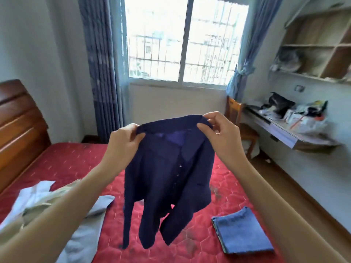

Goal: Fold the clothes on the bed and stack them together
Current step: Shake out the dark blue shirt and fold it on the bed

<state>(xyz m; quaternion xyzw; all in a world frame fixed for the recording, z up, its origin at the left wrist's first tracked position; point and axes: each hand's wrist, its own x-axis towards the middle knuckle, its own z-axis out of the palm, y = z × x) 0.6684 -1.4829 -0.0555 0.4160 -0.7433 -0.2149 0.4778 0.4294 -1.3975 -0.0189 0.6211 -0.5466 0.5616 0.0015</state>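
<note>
A dark navy buttoned jacket [171, 177] hangs in the air over the red bed [72, 160], its sleeves dangling toward the mattress. My left hand [125, 141] pinches the jacket's left shoulder at the collar line. My right hand [218, 133] pinches the right shoulder, thumb and fingers curled over the top edge. A folded blue garment [242, 232] lies flat on the bed at the lower right. A heap of unfolded white, beige and grey clothes [47, 202] lies on the bed at the lower left, partly behind my left forearm.
A wooden headboard [19, 126] stands at the left. A wall-mounted desk [290, 133] piled with bags and a wooden chair [241, 126] are on the right. The window [186, 40] with blue curtains is straight ahead, and shelves [319, 46] hang at the upper right.
</note>
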